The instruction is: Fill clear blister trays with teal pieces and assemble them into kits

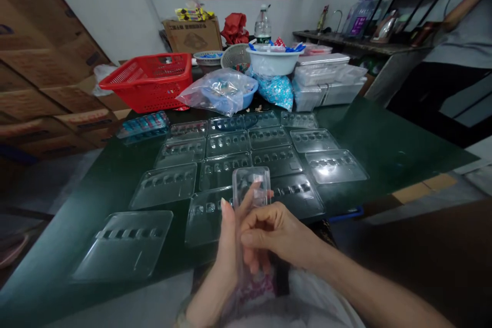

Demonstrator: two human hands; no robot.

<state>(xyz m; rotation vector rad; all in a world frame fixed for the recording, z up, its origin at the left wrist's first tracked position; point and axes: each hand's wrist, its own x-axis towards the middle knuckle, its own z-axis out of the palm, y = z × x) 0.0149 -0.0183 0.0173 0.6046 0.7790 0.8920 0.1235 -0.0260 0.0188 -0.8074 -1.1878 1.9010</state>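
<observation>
In front of me, above the near table edge, my left hand (228,248) supports a clear plastic blister tray (249,175) tilted up on edge. Its fingers show through the plastic and the thumb stands up along the near side. My right hand (282,233) pinches at the tray's edge, thumb against curled fingers. Whether it grips one layer or several cannot be made out. Behind and around my hands, several matching clear blister trays (165,183) lie in rows on the dark green table (388,148). One tray (125,246) lies apart at the near left.
At the back stand a red basket (149,82), a bagged blue basin (248,93), a white basin (271,64) and stacked clear containers (326,82). A filled blue pack (144,125) lies at the left edge. Cartons (46,72) line the left; another person (442,56) stands at right.
</observation>
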